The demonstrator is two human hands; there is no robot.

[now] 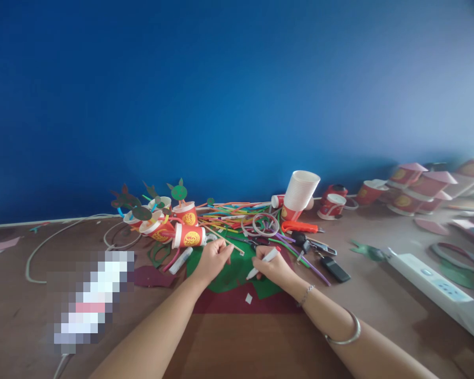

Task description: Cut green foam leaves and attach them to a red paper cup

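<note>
A brown worktop [229, 345] met a plain blue wall [221, 105] that filled the upper half of the frame. Right of centre, in the lower half, the right hand [275, 267] gripped a white marker [270, 255] above green paper [231, 279], its long axis slanting from red end, upper right, to tip, lower left. The left hand [212, 260] curled apart from it; whether it held anything was unclear.
</note>
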